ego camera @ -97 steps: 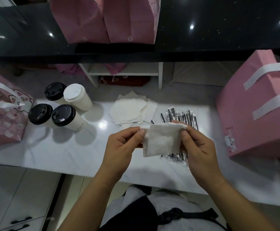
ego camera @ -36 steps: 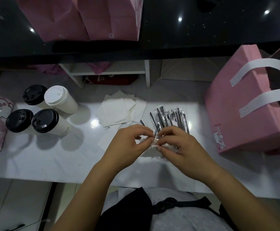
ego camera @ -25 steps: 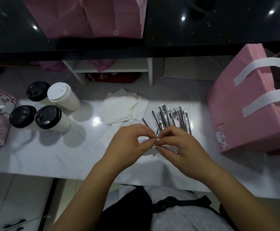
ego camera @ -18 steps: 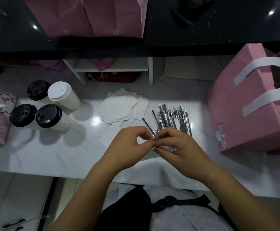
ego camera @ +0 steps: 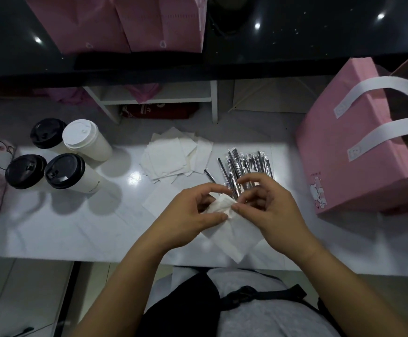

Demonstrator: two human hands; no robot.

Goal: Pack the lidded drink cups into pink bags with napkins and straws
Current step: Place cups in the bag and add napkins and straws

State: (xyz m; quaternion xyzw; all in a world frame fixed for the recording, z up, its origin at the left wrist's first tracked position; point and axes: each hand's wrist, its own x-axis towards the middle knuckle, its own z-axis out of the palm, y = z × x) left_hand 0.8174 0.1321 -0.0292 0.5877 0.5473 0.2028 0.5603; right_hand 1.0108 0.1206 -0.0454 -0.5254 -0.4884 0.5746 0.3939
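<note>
White worktop (ego camera: 76, 227) carries four lidded cups (ego camera: 64, 170) at far left, a napkin stack (ego camera: 173, 159) at centre and wrapped straws (ego camera: 246, 164) just right of it. Left hand (ego camera: 188, 220) and right hand (ego camera: 271, 212) both pinch one napkin (ego camera: 234, 237) between curled fingers (ego camera: 210, 189), just above the worktop's near edge. Pink bag (ego camera: 343, 154) stands at right.

Grey top (ego camera: 271, 319), black strap (ego camera: 268, 293)
</note>
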